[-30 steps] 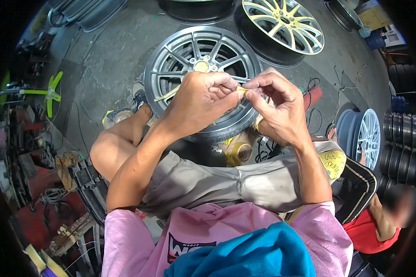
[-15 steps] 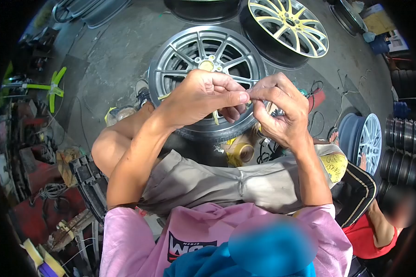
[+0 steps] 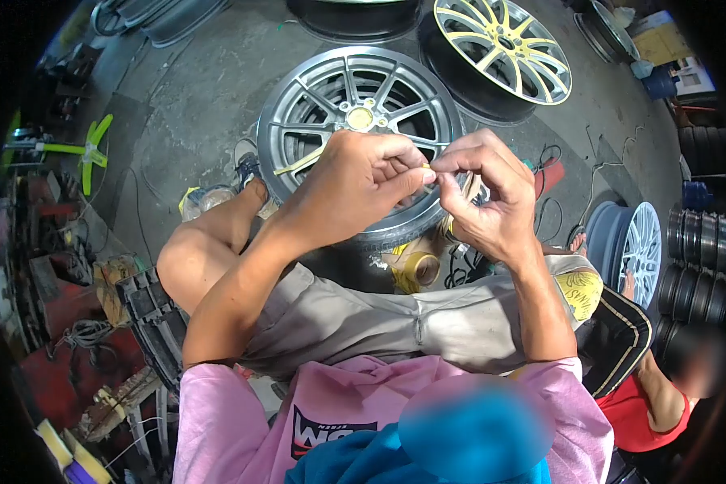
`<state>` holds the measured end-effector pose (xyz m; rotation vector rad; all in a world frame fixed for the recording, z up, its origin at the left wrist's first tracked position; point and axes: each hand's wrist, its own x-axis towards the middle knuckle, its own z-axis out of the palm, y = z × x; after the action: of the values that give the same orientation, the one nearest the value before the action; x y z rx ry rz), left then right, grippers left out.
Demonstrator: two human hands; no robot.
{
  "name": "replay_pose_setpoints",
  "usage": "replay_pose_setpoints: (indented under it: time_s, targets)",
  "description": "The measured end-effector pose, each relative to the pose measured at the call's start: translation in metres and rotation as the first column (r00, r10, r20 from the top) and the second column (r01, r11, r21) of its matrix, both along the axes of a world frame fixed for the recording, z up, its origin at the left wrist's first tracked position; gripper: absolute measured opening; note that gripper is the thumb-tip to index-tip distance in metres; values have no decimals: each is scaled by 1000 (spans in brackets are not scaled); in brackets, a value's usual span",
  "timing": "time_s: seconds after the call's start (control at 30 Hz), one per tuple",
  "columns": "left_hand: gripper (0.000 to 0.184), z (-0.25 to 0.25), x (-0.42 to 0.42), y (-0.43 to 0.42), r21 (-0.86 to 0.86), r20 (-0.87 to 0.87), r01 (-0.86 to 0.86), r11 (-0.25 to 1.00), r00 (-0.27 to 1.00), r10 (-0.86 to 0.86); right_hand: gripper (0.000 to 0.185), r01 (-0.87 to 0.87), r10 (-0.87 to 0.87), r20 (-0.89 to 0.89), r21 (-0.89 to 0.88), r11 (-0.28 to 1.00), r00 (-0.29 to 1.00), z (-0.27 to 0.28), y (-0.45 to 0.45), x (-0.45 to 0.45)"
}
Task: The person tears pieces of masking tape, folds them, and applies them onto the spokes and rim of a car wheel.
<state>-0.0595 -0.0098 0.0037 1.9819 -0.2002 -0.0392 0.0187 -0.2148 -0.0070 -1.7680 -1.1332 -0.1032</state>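
Note:
Both hands meet fingertip to fingertip above a grey multi-spoke wheel between my legs. My left hand pinches a small piece of yellow tape between thumb and fingers. On its other side, the fingers of my right hand close on the tape's end. Yellow tape lies along one spoke at the wheel's left, and a yellow disc covers the hub centre. Below the wheel's lower edge, a roll of yellow tape rests between my knees.
A wheel with yellow-covered spokes leans at the upper right. At the right stand a silver wheel and stacked dark rims. A person in red sits at the lower right. A green fan-like object is at the left.
Both hands stay together over the wheel, their fingers shifting on the small tape piece. The tape strip hanging below my left hand half a second ago is out of sight.

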Motion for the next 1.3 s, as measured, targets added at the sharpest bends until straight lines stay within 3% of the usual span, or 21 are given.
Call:
replay_pose_setpoints:
  time_s: [0.07, 0.17, 0.33, 0.4, 0.5, 0.6, 0.67, 0.7, 0.73, 0.8, 0.83, 0.93, 0.97, 1.07, 1.1, 1.13, 1.2, 1.3]
  targets:
    - [17, -8, 0, 4, -482, -187, -12, 876, 978, -89, 21, 19, -19, 75, 5, 1000, 997, 5, 3, -3]
    - [18, -2, -1, 10, -628, -202, -8, 778, 967, -153, 26, 41, -42, 200, 9, 999, 979, 15, 6, -4]
    - [18, 18, -7, 28, -670, -133, 12, 742, 982, -136, 28, -60, 49, 326, 22, 998, 944, 42, 25, 2]
    - [19, 33, -10, 37, -586, -84, -19, 810, 996, -37, 22, -99, 92, 257, 15, 995, 962, 58, 38, 5]
    - [18, 48, -17, 46, -548, -2, -85, 832, 995, 100, 18, -206, 243, -161, 214, 955, 957, 57, 63, 12]
    - [17, 52, -22, 58, -495, 108, -181, 850, 958, 267, 19, -72, 218, -500, 294, 953, 838, 63, 90, 3]
    - [14, 48, -24, 70, -389, 174, -275, 879, 915, 364, 17, -82, 219, -472, 292, 953, 854, 58, 109, 7]
    - [15, 44, -26, 79, -216, 199, -348, 912, 899, 391, 17, -111, 230, -511, 254, 961, 828, 50, 115, 12]
    - [15, 39, -29, 88, -225, 198, -361, 905, 892, 405, 17, -139, 237, -548, 215, 967, 802, 41, 120, 17]
    - [19, 27, -38, 109, 83, 453, -570, 818, 752, 478, 11, -132, 146, -537, 64, 989, 831, 7, 133, 31]
    - [22, 17, -37, 124, 93, 446, -594, 799, 742, 500, 11, -85, 24, -477, -108, 991, 878, -16, 137, 42]
    - [18, 35, -47, 132, 113, 398, -648, 754, 725, 563, 17, -14, -78, -242, -357, 934, 967, -94, 142, 85]
    - [20, 25, -64, 134, 292, 636, -717, 633, 640, 432, 16, 7, -93, -181, -426, 905, 979, -104, 146, 92]
    - [20, 40, -74, 128, 212, 608, -723, 657, 624, 491, 15, 7, -50, -68, -516, 856, 996, -121, 157, 103]
    - [19, 40, -66, 140, 300, 649, -645, 703, 678, 345, 15, -1, -9, -16, -531, 848, 1000, -124, 161, 106]
    - [19, 42, -69, 141, 299, 646, -649, 699, 677, 353, 15, -8, -2, -19, -534, 845, 1000, -125, 165, 109]
    - [17, 56, -74, 137, 346, 373, -612, 711, 786, 494, 15, -51, 113, 85, -532, 845, 990, -125, 171, 113]
    - [16, 41, -68, 150, 259, 362, -572, 778, 805, 470, 15, -31, 112, 105, -579, 815, 988, -120, 179, 110]
